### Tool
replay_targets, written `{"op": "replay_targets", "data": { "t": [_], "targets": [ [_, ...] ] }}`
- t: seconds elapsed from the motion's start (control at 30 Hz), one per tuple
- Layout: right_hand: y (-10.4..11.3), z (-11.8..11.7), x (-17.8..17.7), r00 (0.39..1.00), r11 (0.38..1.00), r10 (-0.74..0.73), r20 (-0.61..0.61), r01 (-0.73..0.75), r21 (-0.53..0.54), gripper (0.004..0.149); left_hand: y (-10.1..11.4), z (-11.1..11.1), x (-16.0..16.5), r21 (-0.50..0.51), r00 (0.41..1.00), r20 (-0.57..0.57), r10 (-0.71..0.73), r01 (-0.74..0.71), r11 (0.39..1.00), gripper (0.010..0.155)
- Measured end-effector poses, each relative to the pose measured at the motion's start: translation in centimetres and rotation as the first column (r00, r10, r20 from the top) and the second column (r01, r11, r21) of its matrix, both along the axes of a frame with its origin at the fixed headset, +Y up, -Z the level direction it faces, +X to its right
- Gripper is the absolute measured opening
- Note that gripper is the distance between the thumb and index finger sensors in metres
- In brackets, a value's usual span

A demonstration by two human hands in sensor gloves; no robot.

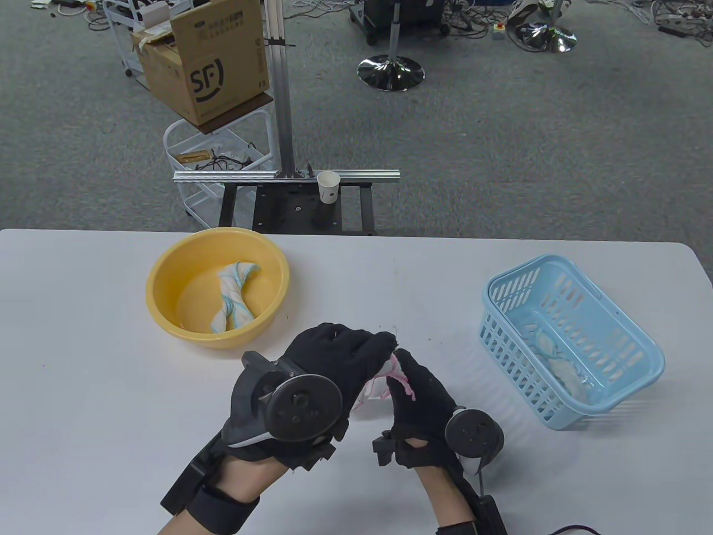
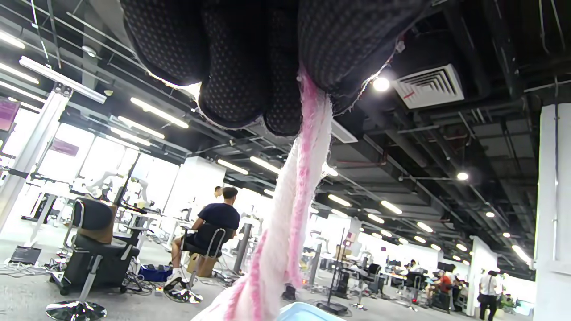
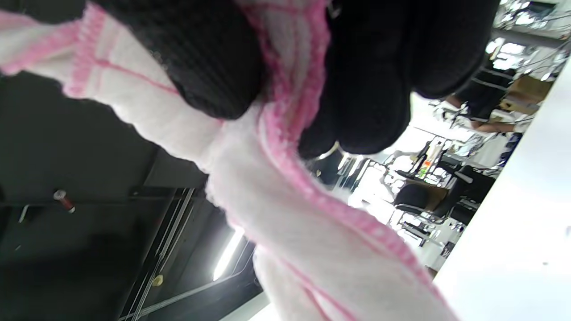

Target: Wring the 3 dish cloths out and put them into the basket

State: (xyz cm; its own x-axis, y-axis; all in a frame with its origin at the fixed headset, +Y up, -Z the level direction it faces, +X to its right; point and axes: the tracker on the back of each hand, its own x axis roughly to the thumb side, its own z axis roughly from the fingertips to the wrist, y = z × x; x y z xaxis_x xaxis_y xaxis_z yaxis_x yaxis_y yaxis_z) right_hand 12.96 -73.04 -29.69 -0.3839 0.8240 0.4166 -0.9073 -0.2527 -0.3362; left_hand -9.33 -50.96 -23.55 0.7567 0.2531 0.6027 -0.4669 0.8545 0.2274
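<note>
Table view: left hand (image 1: 334,356) and right hand (image 1: 420,390) both grip the pink cloth (image 1: 384,382) bunched between them above the table, blue basket (image 1: 640,345) off to the right, nearer the right hand.

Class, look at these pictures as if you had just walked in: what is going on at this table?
A person in black sensor gloves is wringing a pink and white dish cloth above the white table. The left hand and the right hand each grip one end of it. A twisted blue and white cloth lies in the yellow basin. Another cloth already lies in the blue basket on the right.
</note>
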Motion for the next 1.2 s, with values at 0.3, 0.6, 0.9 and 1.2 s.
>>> {"op": "replay_targets", "data": {
  "t": [0.3,0.6,0.9,1.2],
  "targets": [
    [-0.8,-0.4,2.3,0.976,0.977,-0.197,0.089,0.203,-0.065,0.045,-5.6,-1.0,-4.0,-0.088,0.986,-0.089,0.142,-0.149,0.985,0.046],
    [-2.1,-1.1,2.8,0.853,0.836,-0.52,0.041,0.518,-0.181,0.044,-15.2,-5.4,-6.9,-0.312,0.927,-0.255,0.276,-0.349,0.884,0.046],
    [-3.8,-1.8,2.2,0.717,0.685,-0.694,-0.059,0.634,-0.358,0.043,-23.8,-8.3,-5.6,-0.569,0.891,-0.324,0.319,-0.453,0.686,0.047],
    [-3.7,-2.0,2.2,0.821,0.786,-0.564,-0.088,0.501,-0.361,0.043,-27.0,-8.4,-9.1,-0.698,0.862,-0.361,0.355,-0.503,0.511,0.059]
  ]
}}
